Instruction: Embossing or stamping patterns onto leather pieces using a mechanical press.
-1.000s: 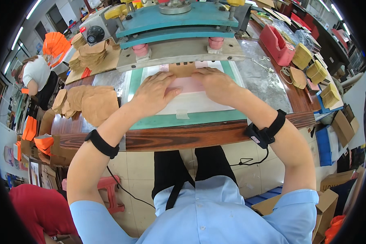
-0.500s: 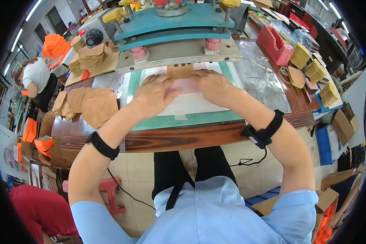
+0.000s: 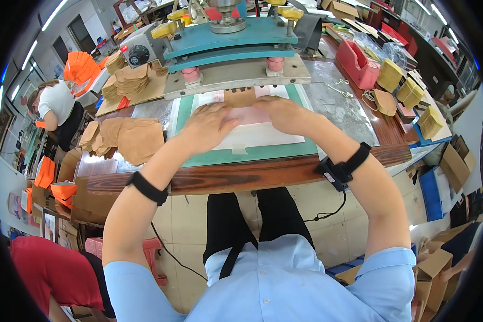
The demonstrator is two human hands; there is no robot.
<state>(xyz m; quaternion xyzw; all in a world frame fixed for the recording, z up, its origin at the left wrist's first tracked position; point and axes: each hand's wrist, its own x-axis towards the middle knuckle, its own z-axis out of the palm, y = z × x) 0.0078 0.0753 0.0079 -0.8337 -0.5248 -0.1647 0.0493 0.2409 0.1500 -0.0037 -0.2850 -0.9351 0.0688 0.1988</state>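
A tan leather-like piece [image 3: 240, 97] with dark slots along its far edge lies flat beneath the front of a blue press [image 3: 231, 45]. Below it is a pink strip [image 3: 249, 115] on a white sheet [image 3: 263, 137], which rests on a green board [image 3: 198, 159]. My left hand [image 3: 206, 126] lies at the piece's near left corner, fingers stretched out and thumb apart over the pink strip. At the right corner my right hand [image 3: 284, 114] touches the piece with outstretched fingertips; its thumb is hidden. The press plate [image 3: 241, 78] hangs just beyond my fingers.
Loose tan pieces [image 3: 139, 140] lie left of the board, with more stacks [image 3: 131, 80] behind them. A control box with a dial [image 3: 145, 45] stands by the press. To the right are a red holder [image 3: 357, 64], string [image 3: 341, 88] and banded bundles [image 3: 410, 94]. A co-worker [image 3: 59, 110] bends at far left.
The whole view has shifted a little, so the press and bench sit differently in it. My right fingertips have slid slightly outward along the tan piece; my left hand stays at its corner.
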